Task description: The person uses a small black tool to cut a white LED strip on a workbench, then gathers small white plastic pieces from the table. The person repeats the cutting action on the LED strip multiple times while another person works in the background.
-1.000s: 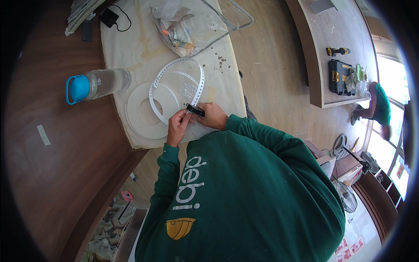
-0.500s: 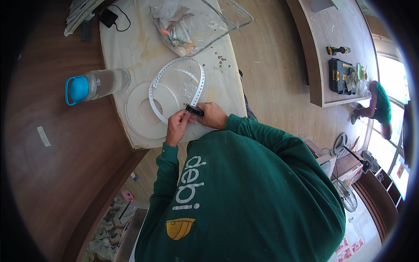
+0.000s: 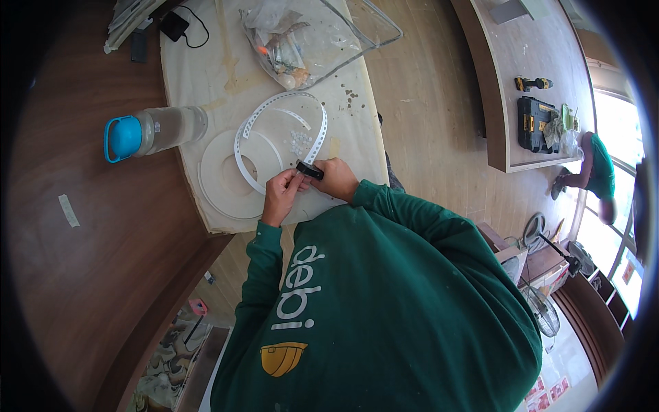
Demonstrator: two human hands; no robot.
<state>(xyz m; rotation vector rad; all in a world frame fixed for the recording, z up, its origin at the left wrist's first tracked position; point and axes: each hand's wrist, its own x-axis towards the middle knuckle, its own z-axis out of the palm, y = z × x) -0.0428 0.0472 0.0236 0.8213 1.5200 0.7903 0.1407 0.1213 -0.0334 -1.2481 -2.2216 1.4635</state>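
My right hand (image 3: 336, 180) is closed around a small black hole punch (image 3: 309, 170) at the table's near edge. With pinched fingers, my left hand (image 3: 280, 194) holds the end of a long white strip (image 3: 320, 141) close to the punch. The strip loops away over the table and back, and a row of holes runs along it. Inside the loop lie a short curved piece of strip (image 3: 296, 117) and a scatter of small white discs (image 3: 300, 142). Under the loop's left side rests a flat white ring (image 3: 213, 180). The fingertips partly hide where strip and punch meet.
A clear bottle with a blue lid (image 3: 159, 132) lies at the table's left edge. Beyond the loop sits a clear plastic bag (image 3: 312, 44) of odds and ends. A black adapter (image 3: 174, 26) is far left. Another person (image 3: 602, 168) bends by the right-hand counter (image 3: 504, 69).
My hands stay in almost the same place, with the punch and strip still held. The whole view has shifted very slightly.
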